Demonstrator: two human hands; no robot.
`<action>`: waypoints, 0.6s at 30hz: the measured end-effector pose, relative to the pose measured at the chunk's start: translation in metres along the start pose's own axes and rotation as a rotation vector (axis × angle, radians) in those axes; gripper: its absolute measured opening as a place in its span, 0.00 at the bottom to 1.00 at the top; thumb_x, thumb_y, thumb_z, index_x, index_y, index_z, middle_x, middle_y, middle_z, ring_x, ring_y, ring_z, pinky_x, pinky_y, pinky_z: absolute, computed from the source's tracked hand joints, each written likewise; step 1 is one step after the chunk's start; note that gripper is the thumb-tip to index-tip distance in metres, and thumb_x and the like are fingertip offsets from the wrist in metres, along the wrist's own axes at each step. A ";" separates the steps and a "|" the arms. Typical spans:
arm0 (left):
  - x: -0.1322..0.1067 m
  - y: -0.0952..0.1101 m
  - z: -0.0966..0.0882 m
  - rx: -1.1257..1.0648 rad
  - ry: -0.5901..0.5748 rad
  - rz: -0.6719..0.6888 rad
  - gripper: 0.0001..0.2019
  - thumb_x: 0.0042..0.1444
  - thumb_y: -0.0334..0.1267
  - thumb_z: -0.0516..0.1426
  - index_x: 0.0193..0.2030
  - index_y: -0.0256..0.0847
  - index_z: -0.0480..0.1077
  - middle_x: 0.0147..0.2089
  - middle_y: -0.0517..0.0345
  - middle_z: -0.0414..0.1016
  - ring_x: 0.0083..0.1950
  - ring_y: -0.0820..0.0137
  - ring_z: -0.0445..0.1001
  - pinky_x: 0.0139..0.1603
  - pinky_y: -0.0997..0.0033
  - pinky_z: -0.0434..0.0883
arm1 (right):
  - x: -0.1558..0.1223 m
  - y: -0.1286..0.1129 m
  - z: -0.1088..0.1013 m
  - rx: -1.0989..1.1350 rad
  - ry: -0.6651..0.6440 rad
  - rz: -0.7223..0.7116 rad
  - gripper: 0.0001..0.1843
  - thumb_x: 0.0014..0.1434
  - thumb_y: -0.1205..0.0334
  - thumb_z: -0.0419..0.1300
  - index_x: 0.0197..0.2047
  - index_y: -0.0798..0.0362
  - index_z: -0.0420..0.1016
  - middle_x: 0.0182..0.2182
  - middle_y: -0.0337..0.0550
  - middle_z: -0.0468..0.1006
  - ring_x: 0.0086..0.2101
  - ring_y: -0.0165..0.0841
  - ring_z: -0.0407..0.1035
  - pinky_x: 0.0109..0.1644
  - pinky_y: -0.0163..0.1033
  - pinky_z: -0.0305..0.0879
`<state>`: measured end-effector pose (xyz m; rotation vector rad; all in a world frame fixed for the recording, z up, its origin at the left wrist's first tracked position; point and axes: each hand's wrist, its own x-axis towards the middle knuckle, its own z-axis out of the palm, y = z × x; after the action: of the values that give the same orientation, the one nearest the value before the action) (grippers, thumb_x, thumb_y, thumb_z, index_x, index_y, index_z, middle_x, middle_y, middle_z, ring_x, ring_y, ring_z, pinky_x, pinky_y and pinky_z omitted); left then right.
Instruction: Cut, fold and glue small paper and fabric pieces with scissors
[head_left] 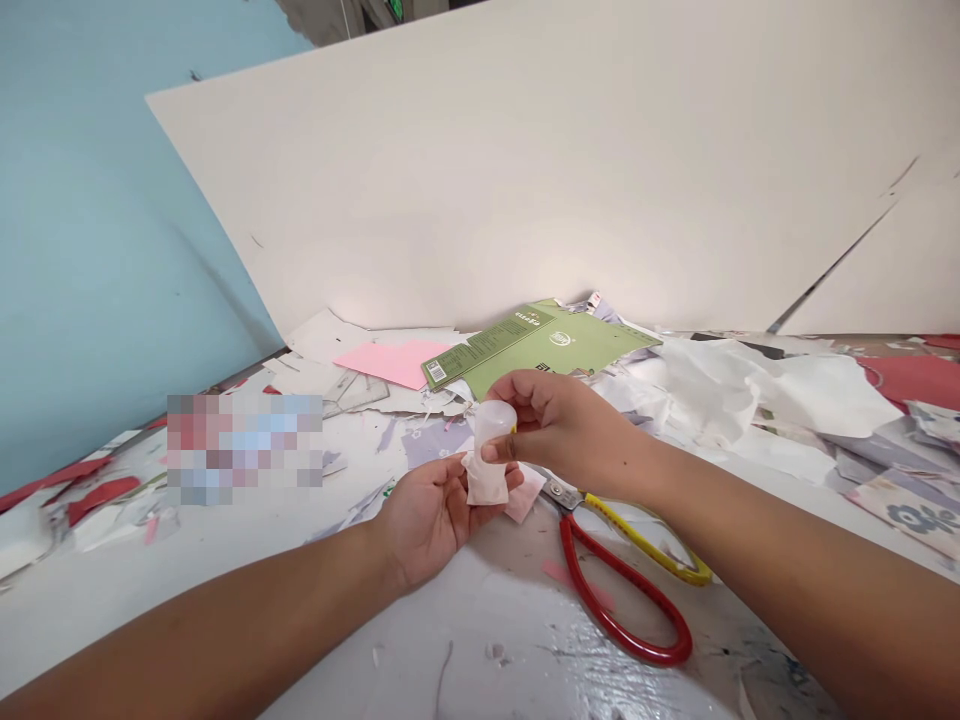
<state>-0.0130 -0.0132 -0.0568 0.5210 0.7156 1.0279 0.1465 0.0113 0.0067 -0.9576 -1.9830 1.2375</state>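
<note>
A small translucent white plastic cup (496,418) is pinched between the thumb and fingers of my right hand (551,425). Right below its lower end is a small piece of pale, crinkled paper (487,485), touching the cup; whether the two are joined I cannot tell. My left hand (435,515) is turned palm up, its thumb at the paper's left edge and its fingers curled behind it. Scissors (562,500) with one red and one yellow handle lie on the table just right of my hands, blades partly hidden.
Green printed cardboard (585,345) and a pink sheet (386,362) lie behind my hands. Crumpled white paper (787,385) and scraps spread to the right, red scraps (101,497) to the left. A white board (562,170) stands at the table's back. One patch at left is blurred.
</note>
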 end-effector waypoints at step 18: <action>-0.002 0.004 0.003 -0.036 -0.014 -0.016 0.22 0.57 0.45 0.43 0.47 0.25 0.63 0.38 0.40 0.74 0.42 0.62 0.73 0.41 0.67 0.71 | 0.001 0.004 0.008 0.028 0.012 0.005 0.11 0.46 0.58 0.61 0.34 0.49 0.65 0.29 0.36 0.72 0.30 0.32 0.68 0.28 0.36 0.68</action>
<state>-0.0136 -0.0135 -0.0518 0.4904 0.6873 1.0200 0.1407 0.0096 0.0002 -0.9543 -1.9502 1.2566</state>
